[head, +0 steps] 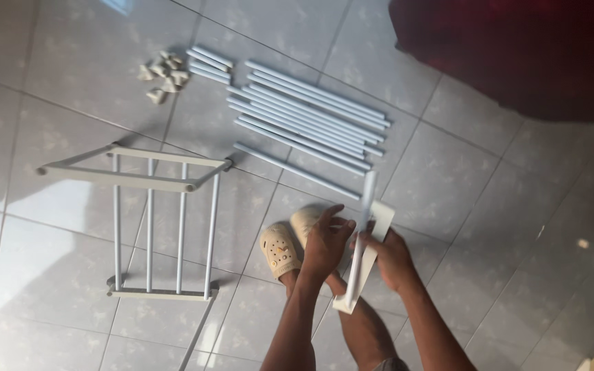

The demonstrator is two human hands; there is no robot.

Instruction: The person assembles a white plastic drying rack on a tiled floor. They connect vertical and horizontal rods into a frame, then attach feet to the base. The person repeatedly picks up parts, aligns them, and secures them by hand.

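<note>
Left hand (pixel 326 242): fingers curled, tips touching the pale bar; whether it truly grips cannot be told.
Right hand (pixel 391 255): closed around the tube and the bar together, low in the middle of the view.
Tube (pixel 364 227): a pale blue-grey tube, held nearly upright between the two hands, its top end rising above both of them.
Bar (pixel 374 242): a flat whitish piece, lying against the tube on the right hand's side, its lower end sticking out below the hands.
Tubes (pixel 307 120): a row of loose tubes lying side by side on the floor, well beyond the hands, with one single tube nearer to them.
Short tubes (pixel 209 64): a few, farther off still, to the left of the row.
Connectors (pixel 163 74): a small heap of cream pieces, beyond the short tubes and farthest from the hands.
Frame (pixel 163 220): a part-built rack of tubes standing on the floor, well to the left of the left hand.
Slippers (pixel 281 249): cream, on the person's feet, just left of and under the left hand.
Floor (pixel 489 227): glossy pale tiles.
</note>
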